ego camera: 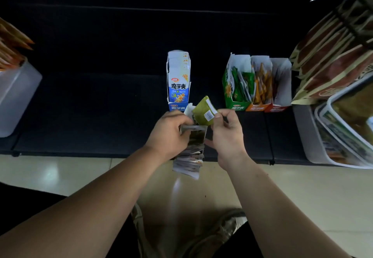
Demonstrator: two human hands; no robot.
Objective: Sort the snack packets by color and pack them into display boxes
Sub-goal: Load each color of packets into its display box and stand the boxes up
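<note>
Though bent, olive-green packet [201,109], white barcode label [209,115].

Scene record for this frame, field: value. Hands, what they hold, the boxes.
left hand: grips stack of packets
right hand: pinches green packet above the stack
blue box: on dark shelf, filled with packets
green box: right of blue box, holds green packets
orange box: beside green box, holds orange packets
red box: rightmost, contents unclear
</note>
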